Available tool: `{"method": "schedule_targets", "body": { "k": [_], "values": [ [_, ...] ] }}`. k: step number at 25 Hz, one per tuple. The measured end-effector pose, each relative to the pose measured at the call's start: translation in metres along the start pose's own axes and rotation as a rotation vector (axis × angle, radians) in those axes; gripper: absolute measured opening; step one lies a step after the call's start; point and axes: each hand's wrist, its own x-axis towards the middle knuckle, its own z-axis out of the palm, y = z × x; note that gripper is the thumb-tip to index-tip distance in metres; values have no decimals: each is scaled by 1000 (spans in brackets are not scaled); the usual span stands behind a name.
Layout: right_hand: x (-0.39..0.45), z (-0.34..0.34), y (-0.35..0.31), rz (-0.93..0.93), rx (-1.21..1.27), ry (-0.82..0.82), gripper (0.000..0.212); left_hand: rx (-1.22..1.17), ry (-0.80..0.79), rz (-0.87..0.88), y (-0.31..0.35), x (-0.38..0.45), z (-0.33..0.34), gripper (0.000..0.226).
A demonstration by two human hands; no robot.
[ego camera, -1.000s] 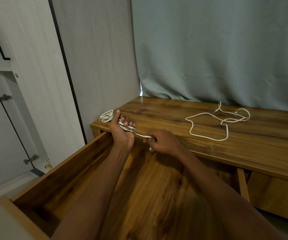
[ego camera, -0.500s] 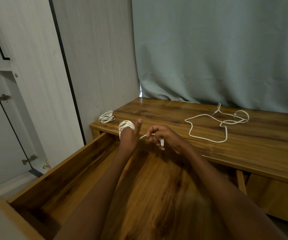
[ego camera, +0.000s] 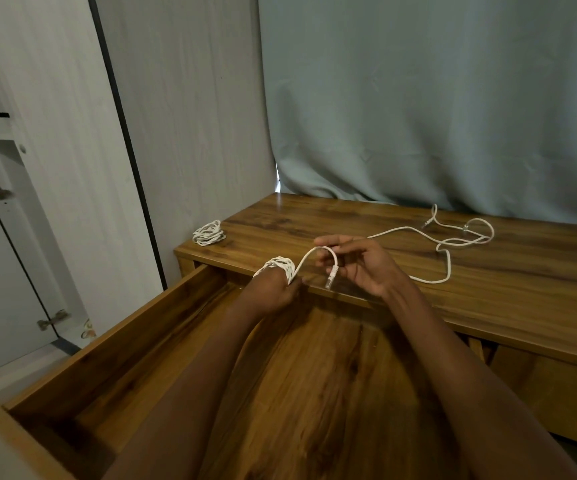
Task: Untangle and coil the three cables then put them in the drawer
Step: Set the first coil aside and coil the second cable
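Lifted my right hand (ego camera: pixel 359 268) higher, pinching the white cable (ego camera: pixel 309 259) so its plug end dangles; coils wrap my left hand (ego camera: pixel 273 285), fingers curled through them

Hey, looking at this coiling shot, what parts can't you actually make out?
Head view, the only one:
- Left hand fingers: hidden under the cable wraps.
- Plug on the end hanging from the right hand: too small to tell its type.
- Loose cable ends: too small to identify.
- Drawer floor: largely covered by both forearms.
- Coiled cable: loop count unreadable.
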Motion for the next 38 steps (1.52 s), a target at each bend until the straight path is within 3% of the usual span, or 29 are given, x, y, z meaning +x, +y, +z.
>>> {"method": "schedule_targets", "body": {
  "k": [4,7,11,14,19,22,25,27,30,33,35,38],
  "values": [
    [0,-2,1,-90,18,-128,50,43,110,32,2,0,5,39],
    [1,7,-4,-137,-98,-25,36,90,179,67,9,1,5,41],
    [6,22,0,-230,-506,310,22,139,188,79,18,2,4,47],
    [13,35,11,-245,-735,288,22,184,259,186,18,4,6,47],
    [17,34,9,-222,-1197,289,58,213,248,213,10,4,10,57],
    [14,37,10,-245,-1319,305,46,240,209,239,9,5,9,67],
    [15,38,12,-235,-1340,394,35,219,163,246,12,6,10,71],
    [16,33,12,-177,-1225,419,34,216,172,244,14,5,11,74],
    [16,30,9,-83,-1052,406,29,254,317,365,14,0,11,59],
    [17,33,7,-44,-1066,356,44,318,433,479,14,-5,11,42],
    [17,31,4,-21,-1088,333,51,339,424,449,14,-5,12,42],
    [16,27,3,-23,-1105,320,40,354,441,460,16,-5,14,44]
  ]
}}
